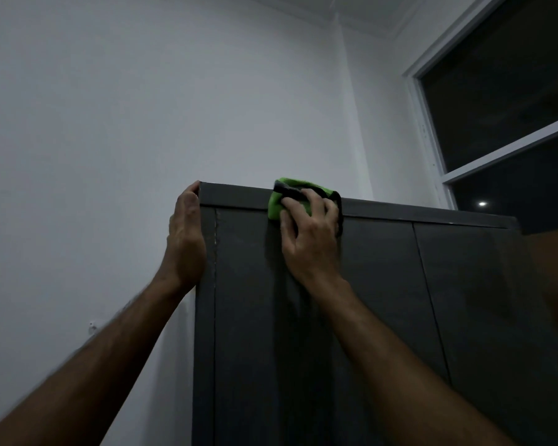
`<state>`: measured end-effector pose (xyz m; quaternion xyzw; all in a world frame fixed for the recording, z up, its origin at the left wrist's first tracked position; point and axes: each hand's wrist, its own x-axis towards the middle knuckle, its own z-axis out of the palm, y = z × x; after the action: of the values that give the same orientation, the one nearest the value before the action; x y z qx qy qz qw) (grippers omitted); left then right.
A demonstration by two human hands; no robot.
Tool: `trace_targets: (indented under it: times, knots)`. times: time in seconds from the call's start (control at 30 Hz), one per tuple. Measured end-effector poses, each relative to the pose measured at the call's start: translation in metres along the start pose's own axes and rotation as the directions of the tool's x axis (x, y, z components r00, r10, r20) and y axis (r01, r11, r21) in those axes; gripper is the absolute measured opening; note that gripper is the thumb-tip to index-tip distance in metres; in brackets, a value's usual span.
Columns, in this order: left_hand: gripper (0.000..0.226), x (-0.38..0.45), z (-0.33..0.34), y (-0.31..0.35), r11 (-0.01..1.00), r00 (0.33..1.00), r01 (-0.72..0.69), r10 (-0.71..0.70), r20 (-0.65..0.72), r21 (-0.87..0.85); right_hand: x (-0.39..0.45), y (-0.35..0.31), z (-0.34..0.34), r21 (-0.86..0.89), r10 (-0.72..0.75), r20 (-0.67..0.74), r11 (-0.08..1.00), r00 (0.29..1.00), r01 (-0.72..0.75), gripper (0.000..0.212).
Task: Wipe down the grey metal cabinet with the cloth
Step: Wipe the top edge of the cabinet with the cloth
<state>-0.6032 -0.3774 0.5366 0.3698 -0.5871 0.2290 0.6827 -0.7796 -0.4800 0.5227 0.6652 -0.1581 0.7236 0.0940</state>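
Note:
A tall grey metal cabinet point(384, 284) with two doors fills the lower middle and right of the head view. A green cloth point(276, 206) with a dark border is bunched against the cabinet's top front edge, left of centre. My right hand point(310, 239) grips the cloth with bent fingers and presses it onto the metal. My left hand point(186, 236) lies flat along the cabinet's upper left side, thumb at the top corner; its fingers are hidden behind the edge.
A white wall point(110, 123) stands behind and left of the cabinet, with a small fitting point(92, 325) low on it. A dark window point(503, 91) with a white frame is at the upper right, close to the cabinet's right end.

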Motion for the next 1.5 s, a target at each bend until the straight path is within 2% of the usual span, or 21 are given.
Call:
trace_targets:
  times: [0.17,0.23,0.3,0.37,0.5,0.57,0.63,0.67,0.7,0.77,0.83,0.87,0.93,1.03,1.1,1.17,1.27,1.3,1.37,1.43,1.5]
  knots:
    - [0.064,-0.003,0.001,0.003,0.999,1.0,-0.018,0.018,-0.012,0.037,-0.022,0.002,-0.001,-0.063,-0.212,0.062,0.974,0.975,0.216,0.025]
    - [0.066,-0.002,0.002,0.007,0.997,1.0,-0.01,0.011,-0.009,0.07,-0.019,0.021,-0.012,-0.091,-0.156,0.063,0.983,0.986,0.161,0.026]
    - [0.068,-0.002,0.001,0.011,0.988,1.0,0.024,-0.024,-0.001,0.151,0.0,0.028,-0.017,-0.095,-0.013,0.013,0.995,1.0,0.014,0.03]
    - [0.069,-0.003,0.0,0.012,0.966,0.999,0.039,-0.037,-0.012,0.254,0.01,0.014,-0.012,-0.09,0.016,-0.01,0.996,1.0,-0.017,0.029]
    - [0.072,-0.006,-0.002,0.015,0.909,0.993,-0.12,0.119,0.028,0.4,-0.023,0.01,-0.007,-0.069,-0.23,0.057,0.97,0.972,0.234,0.023]
    - [0.069,-0.006,-0.003,0.02,0.821,0.975,-0.215,0.213,0.065,0.529,-0.023,0.04,-0.02,-0.106,-0.192,0.053,0.975,0.98,0.197,0.024]
    - [0.067,-0.005,-0.004,0.027,0.658,0.939,-0.324,0.312,0.145,0.68,-0.001,0.064,-0.032,-0.118,0.035,-0.006,0.992,0.999,-0.035,0.028]
    - [0.067,-0.003,-0.002,0.031,0.573,0.916,-0.382,0.339,0.215,0.725,0.009,0.067,-0.034,-0.111,0.105,-0.031,0.988,0.994,-0.108,0.03]
    - [0.068,-0.002,0.001,0.036,0.506,0.895,-0.433,0.34,0.289,0.746,0.014,0.065,-0.032,-0.102,0.104,-0.032,0.989,0.994,-0.107,0.03]
    - [0.07,-0.002,0.014,0.045,0.428,0.86,-0.508,0.297,0.415,0.747,0.007,0.055,-0.024,-0.076,-0.065,0.029,0.995,0.997,0.067,0.026]
    - [0.071,-0.004,0.03,0.048,0.386,0.835,-0.55,0.229,0.5,0.741,-0.014,0.062,-0.023,-0.058,-0.259,0.097,0.962,0.961,0.265,0.024]
    - [0.071,-0.007,0.037,0.047,0.361,0.825,-0.563,0.202,0.528,0.743,-0.019,0.076,-0.027,-0.064,-0.299,0.116,0.949,0.947,0.308,0.024]
    - [0.073,-0.01,0.042,0.041,0.291,0.812,-0.583,0.175,0.557,0.759,-0.012,0.106,-0.04,-0.094,-0.235,0.087,0.965,0.968,0.243,0.023]
    - [0.073,-0.01,0.039,0.037,0.233,0.807,-0.591,0.178,0.563,0.772,0.021,0.123,-0.047,-0.082,0.023,-0.013,0.996,1.0,-0.024,0.029]
    - [0.072,-0.01,0.038,0.037,0.212,0.809,-0.587,0.165,0.564,0.781,0.027,0.109,-0.037,-0.039,-0.032,-0.014,0.999,0.999,0.032,0.027]
    - [0.072,-0.012,0.04,0.039,0.189,0.814,-0.58,0.149,0.561,0.792,0.01,0.103,-0.028,-0.011,-0.223,0.023,0.975,0.975,0.223,0.023]
    - [0.069,-0.014,0.043,0.043,0.177,0.81,-0.586,0.161,0.565,0.791,-0.017,0.139,-0.037,-0.039,-0.354,0.029,0.934,0.935,0.355,0.023]
    - [0.068,-0.015,0.043,0.044,0.17,0.811,-0.584,0.162,0.562,0.794,-0.013,0.158,-0.043,-0.071,-0.309,0.018,0.948,0.951,0.31,0.023]
    - [0.067,-0.015,0.045,0.045,0.154,0.815,-0.577,0.167,0.554,0.802,0.011,0.184,-0.053,-0.09,-0.092,-0.017,0.992,0.996,0.09,0.026]
    - [0.067,-0.016,0.047,0.043,0.137,0.817,-0.574,0.169,0.552,0.807,0.035,0.183,-0.052,-0.053,0.045,-0.061,0.997,0.997,-0.049,0.027]
    - [0.066,-0.016,0.047,0.043,0.126,0.817,-0.572,0.173,0.55,0.81,0.03,0.165,-0.042,-0.032,-0.059,-0.031,0.998,0.998,0.058,0.025]
